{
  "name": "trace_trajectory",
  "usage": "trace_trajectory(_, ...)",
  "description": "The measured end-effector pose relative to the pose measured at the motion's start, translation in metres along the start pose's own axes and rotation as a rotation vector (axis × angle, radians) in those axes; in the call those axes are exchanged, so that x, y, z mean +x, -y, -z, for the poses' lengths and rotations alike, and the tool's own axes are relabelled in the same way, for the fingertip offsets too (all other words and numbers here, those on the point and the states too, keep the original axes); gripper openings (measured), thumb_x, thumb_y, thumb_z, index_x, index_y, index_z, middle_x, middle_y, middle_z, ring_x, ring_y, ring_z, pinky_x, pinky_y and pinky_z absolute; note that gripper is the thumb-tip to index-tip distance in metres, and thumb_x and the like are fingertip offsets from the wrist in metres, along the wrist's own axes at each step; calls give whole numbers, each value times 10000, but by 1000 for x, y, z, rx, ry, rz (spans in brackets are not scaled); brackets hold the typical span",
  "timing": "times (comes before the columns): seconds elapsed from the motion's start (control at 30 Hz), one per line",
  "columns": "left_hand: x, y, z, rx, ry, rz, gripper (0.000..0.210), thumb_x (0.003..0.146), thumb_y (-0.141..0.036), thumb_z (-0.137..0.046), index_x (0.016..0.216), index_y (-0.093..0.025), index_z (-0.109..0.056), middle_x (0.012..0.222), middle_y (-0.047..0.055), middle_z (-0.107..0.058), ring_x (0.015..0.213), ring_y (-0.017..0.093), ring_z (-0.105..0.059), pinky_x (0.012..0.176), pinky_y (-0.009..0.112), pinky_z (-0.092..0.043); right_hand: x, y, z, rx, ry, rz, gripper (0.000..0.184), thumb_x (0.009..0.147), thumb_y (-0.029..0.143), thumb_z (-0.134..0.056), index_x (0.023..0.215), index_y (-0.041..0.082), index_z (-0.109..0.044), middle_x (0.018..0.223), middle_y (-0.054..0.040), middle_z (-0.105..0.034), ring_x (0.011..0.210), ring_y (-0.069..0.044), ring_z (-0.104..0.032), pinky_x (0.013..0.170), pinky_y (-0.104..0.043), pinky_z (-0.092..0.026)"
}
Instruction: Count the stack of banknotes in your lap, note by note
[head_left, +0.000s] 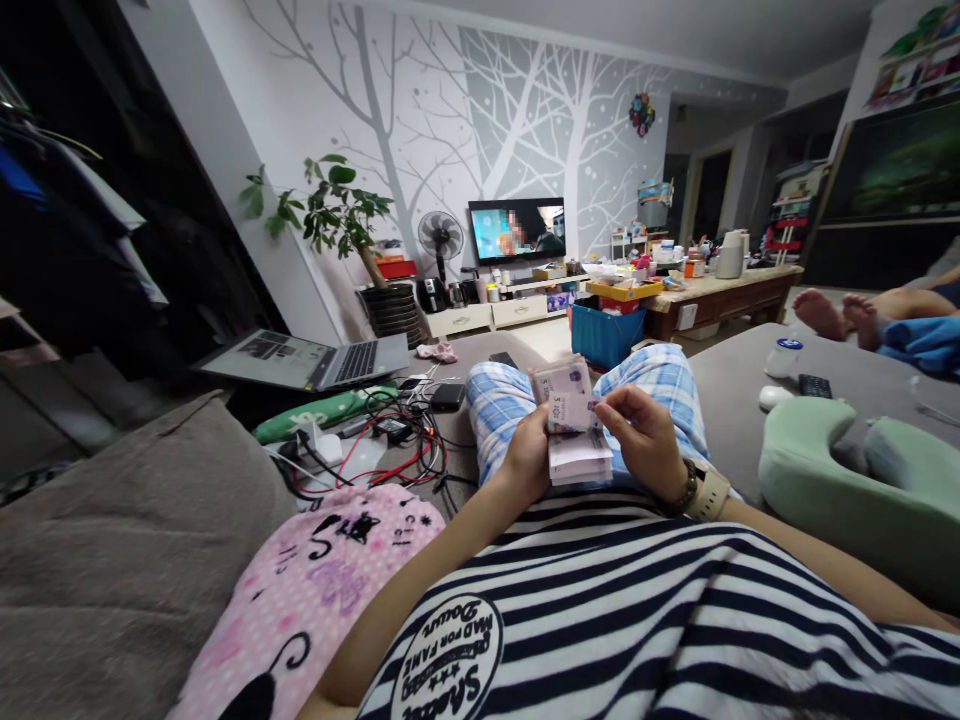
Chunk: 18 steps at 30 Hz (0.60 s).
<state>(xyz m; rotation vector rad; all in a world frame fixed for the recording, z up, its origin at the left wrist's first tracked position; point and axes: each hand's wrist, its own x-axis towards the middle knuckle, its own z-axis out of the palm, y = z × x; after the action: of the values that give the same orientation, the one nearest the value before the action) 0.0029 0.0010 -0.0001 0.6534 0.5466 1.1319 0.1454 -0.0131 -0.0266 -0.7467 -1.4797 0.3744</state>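
Observation:
My left hand is closed around a folded stack of banknotes, held over my lap. The notes are pale with purple print and a figure 5 on the faces turned up. At the right edge of the stack, my right hand pinches the edge of one banknote between thumb and finger. A bracelet and a pale-strapped watch are on my right wrist. Blue plaid trousers cover my legs beneath the notes.
Left of me are a laptop, tangled cables and a pink blanket. To the right lie a green neck pillow, a white mouse and a remote. Another person's bare feet rest farther right.

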Motion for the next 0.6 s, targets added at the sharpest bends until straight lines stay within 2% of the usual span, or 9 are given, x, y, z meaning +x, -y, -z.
trace_trajectory(0.17, 0, 1, 2, 36, 28, -23, 341, 866, -276, -606, 1142, -117, -731, 916, 100, -799, 860, 271, -757, 853, 398, -595, -1, 0, 0, -13, 4, -1, 279, 932, 452, -635, 774, 226, -592, 649, 24, -540, 608, -146, -460, 595, -293, -391)
trace_trajectory(0.33, -1, 1, 3, 56, 71, -36, 331, 879, -288, -614, 1149, -133, -725, 918, 96, -796, 849, 263, -756, 835, 390, -598, -1, 0, 0, -4, 20, 21, 232, 935, 396, -637, 784, 225, -599, 658, 25, -559, 607, -142, -474, 596, -290, -406)
trace_trajectory(0.6, -4, -2, -1, 16, 31, 22, 364, 950, -318, -561, 1188, -78, -695, 923, 132, -792, 824, 263, -763, 812, 380, -606, -3, 4, 0, -35, 36, 26, 155, 916, 351, -641, 834, 225, -678, 695, 6, -638, 620, -149, -537, 605, -290, -462)
